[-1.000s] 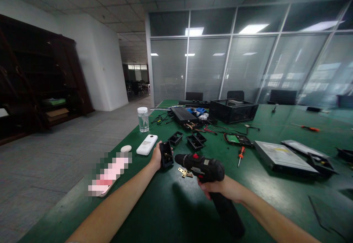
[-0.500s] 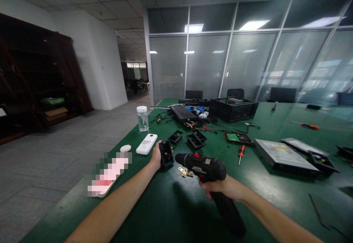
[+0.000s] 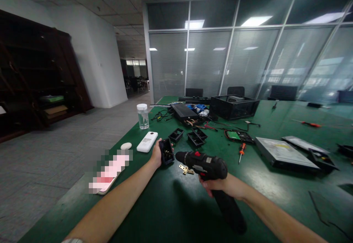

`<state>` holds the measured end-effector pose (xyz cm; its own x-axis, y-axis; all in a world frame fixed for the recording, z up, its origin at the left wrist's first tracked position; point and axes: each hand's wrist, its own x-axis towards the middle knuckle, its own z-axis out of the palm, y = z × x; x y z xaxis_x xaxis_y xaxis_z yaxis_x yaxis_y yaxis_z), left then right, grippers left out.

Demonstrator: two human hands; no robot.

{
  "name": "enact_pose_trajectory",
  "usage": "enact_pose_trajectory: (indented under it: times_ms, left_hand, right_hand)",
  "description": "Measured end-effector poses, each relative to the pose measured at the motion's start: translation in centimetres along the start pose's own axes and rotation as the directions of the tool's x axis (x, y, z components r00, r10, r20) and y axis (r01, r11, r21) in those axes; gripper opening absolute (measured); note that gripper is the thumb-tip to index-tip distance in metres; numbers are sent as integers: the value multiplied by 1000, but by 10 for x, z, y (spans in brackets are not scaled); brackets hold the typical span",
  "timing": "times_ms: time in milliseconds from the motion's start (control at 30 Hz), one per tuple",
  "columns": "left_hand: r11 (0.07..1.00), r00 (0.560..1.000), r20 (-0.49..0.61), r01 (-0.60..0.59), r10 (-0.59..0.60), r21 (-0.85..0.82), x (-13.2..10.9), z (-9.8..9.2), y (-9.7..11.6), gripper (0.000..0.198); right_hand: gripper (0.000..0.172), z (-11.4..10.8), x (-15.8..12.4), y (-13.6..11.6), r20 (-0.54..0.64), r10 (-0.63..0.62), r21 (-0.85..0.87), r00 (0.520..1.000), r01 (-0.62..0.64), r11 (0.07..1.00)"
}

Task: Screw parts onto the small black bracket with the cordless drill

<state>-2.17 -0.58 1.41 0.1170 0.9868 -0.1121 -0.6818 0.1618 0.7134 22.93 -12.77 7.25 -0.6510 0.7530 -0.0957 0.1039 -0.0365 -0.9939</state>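
Note:
My left hand (image 3: 157, 154) grips a small black plastic box (image 3: 166, 152), its open side tilted towards me with brass-coloured bits inside. A black cordless drill (image 3: 205, 165) with red marks is in my right hand (image 3: 213, 185), fingers wrapped round its handle. The drill's nose points left at the box, with a small gap between them. Under the nose, several brass plates (image 3: 185, 170) lie on the green table (image 3: 154, 213). More black plastic boxes (image 3: 196, 138) rest just beyond my left hand.
Left of my hands are a white power bank (image 3: 147, 142), a clear jar (image 3: 143, 116) and a pinkish phone (image 3: 116, 173). Rightward lie an orange screwdriver (image 3: 242, 152), a circuit board (image 3: 237, 136) and a flat metal drive (image 3: 284, 156). Farther back stands a black case (image 3: 234, 107).
The view has shifted slightly. Both hands keep their holds, and the box and drill stay almost where they were relative to each other.

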Motion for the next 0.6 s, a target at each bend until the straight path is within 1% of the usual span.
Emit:
enact_pose_trajectory:
  times_ms: [167,433,600]
  left_hand:
    - [1000,1000,5,-13,13,13,-1,0,0,43]
    - [1000,1000,-12,2,-1,10,-5,5,2,43]
    - [1000,999,-34,0,0,7,-7,9,2,43]
  right_hand:
    - [27,-2,1,2,23,6,3,1000,-6,1000]
    - [25,-2,0,0,21,-6,-25,1000,6,1000]
    - [26,-3,1,0,39,12,-4,999,-12,1000]
